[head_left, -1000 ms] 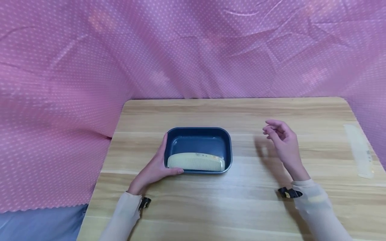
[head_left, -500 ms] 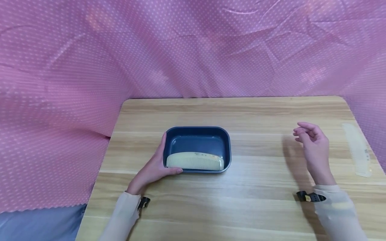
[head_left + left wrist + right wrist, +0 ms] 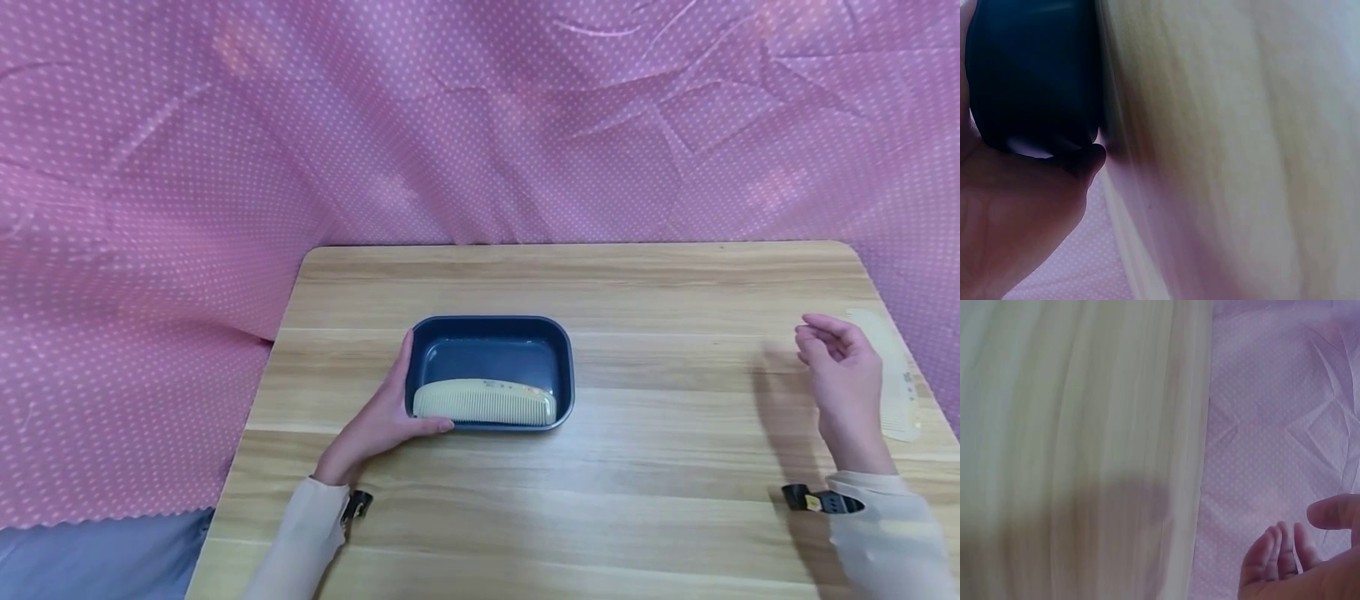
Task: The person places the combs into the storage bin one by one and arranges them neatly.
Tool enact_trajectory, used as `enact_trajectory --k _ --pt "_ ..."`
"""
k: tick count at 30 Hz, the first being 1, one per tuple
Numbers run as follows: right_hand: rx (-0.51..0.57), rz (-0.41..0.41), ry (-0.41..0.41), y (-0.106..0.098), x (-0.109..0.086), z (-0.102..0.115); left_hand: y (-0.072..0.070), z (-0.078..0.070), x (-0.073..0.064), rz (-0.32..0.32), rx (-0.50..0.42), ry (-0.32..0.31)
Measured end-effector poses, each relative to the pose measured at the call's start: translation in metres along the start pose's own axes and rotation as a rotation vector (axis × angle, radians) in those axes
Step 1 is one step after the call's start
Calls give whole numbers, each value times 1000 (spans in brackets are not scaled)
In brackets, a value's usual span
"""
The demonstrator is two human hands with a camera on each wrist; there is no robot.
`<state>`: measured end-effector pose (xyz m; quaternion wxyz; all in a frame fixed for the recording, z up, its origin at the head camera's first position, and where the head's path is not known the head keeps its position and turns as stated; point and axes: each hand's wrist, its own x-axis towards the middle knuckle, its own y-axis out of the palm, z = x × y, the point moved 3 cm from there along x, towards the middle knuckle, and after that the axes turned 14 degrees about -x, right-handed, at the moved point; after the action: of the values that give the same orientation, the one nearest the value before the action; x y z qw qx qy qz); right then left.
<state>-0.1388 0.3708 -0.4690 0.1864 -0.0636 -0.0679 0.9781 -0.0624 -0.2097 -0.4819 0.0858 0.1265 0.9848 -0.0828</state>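
Note:
A dark blue rectangular tray (image 3: 491, 357) stands on the table, with a pale cream comb (image 3: 483, 402) lying along its near wall. My left hand (image 3: 375, 427) holds the tray by its near left corner, thumb along the front edge and fingers at the left side. In the left wrist view, the thumb and palm press against the dark tray wall (image 3: 1035, 75). Over the right part of the table hovers my right hand (image 3: 843, 387), fingers loosely bent and holding nothing. It partly covers a second pale, translucent comb (image 3: 902, 396) near the right edge.
The wooden table (image 3: 637, 517) has rounded far corners. Pink dotted cloth (image 3: 480, 125) hangs behind it and at both sides. Each wrist wears a black strap device, such as the right wrist camera (image 3: 821, 500). Blue fabric (image 3: 97, 554) shows at the lower left.
My right hand has moved steadily to the right, from mid-right of the table to beside the second comb, now partly covering it. The left hand, tray and first comb have stayed put.

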Motion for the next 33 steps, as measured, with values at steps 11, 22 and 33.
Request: enact_trajectory --k 11,22,33 --pt "-338 -37 124 -41 3 -12 2 -5 -1 8 -6 4" --pt "-677 -59 224 -75 10 -24 1 -6 -3 -5 -6 -6" --pt "-736 -11 210 -99 17 -34 1 -5 -1 0 -1 4"
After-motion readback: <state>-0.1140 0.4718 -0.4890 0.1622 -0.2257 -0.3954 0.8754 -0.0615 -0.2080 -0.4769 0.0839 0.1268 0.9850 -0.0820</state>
